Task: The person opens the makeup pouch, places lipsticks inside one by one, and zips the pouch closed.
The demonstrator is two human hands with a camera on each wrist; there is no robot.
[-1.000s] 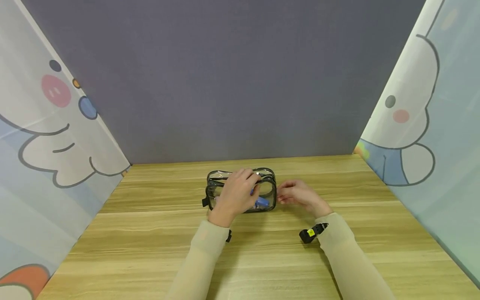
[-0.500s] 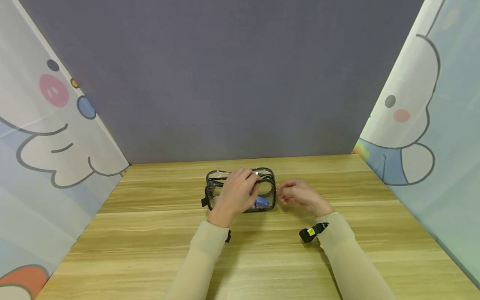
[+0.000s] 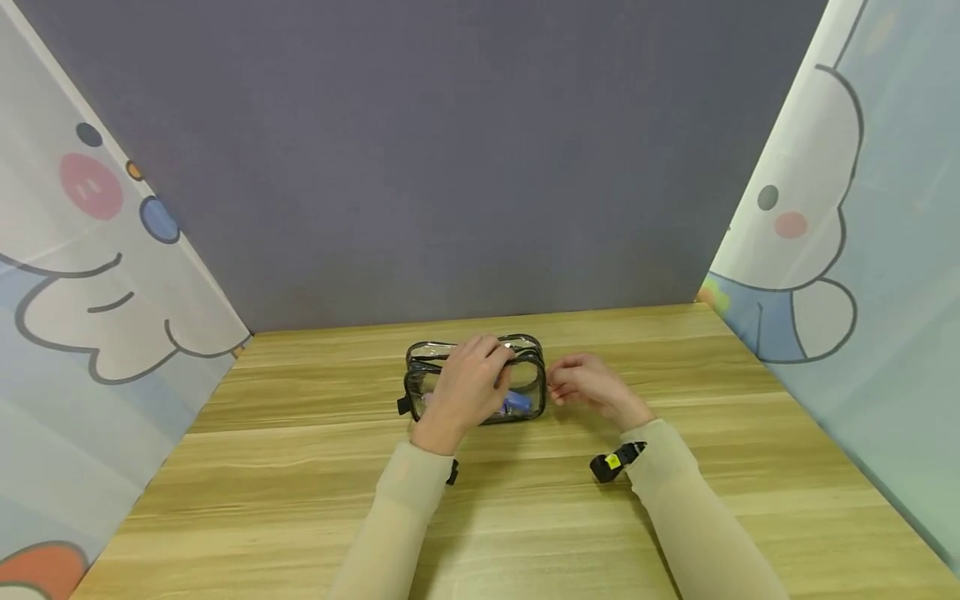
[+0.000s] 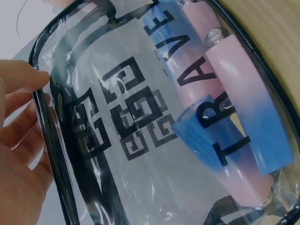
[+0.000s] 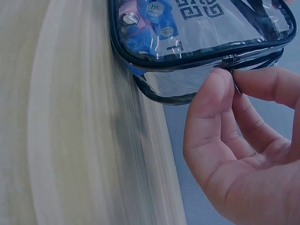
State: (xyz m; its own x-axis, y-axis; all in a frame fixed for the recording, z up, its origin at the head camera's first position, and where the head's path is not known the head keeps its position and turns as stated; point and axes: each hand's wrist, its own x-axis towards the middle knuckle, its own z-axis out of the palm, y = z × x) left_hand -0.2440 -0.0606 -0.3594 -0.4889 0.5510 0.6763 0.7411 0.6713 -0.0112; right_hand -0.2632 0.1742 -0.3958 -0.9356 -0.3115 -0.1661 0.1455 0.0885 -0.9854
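Note:
A clear plastic zip pouch (image 3: pixel 527 375) with black piping stands on the table. Inside it, at the bottom, lie several pink-and-blue bottles (image 4: pixel 248 103); dark lettering is printed on the clear wall in front of them. My left hand (image 3: pixel 468 383) grips the pouch's upper edge, thumb on one side and fingers on the other, as the left wrist view shows. At the right end, my right hand (image 3: pixel 592 387) pinches the small zipper pull (image 5: pixel 236 84) between thumb and index finger. The pull is mostly covered by the fingertips.
The wood-grain table (image 3: pixel 300 483) runs back to a grey panel (image 3: pixel 450 167). Cartoon-printed curtains stand at the left (image 3: pixel 60 292) and right (image 3: pixel 885 250). A black tab (image 3: pixel 404 406) sticks out from the pouch's left end.
The head view has shifted slightly, so everything appears a little further left. Both hands keep nearly the same places on the pouch.

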